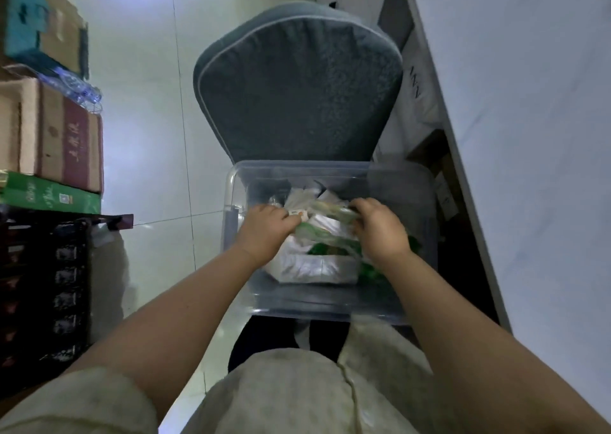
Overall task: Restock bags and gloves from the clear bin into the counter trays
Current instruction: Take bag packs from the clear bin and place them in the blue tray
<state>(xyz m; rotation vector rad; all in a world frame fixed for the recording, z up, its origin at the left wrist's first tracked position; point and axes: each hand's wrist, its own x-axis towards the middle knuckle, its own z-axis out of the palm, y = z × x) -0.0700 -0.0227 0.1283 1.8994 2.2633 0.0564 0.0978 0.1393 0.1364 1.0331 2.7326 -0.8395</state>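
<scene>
Down low, both bare hands reach into the clear bin [330,311]: left hand [266,227] & right hand [380,230] pinch a crinkly green-white bag bundle [325,222] w/ fingers closed on it. Bin sits on a grey padded chair [297,96]; glossy pale tile floor [145,70], cardboard boxes [59,136] at left.

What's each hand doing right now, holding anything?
Left hand: closed on a plastic packet inside the clear bin.
Right hand: closed on the same packet's other end.
</scene>
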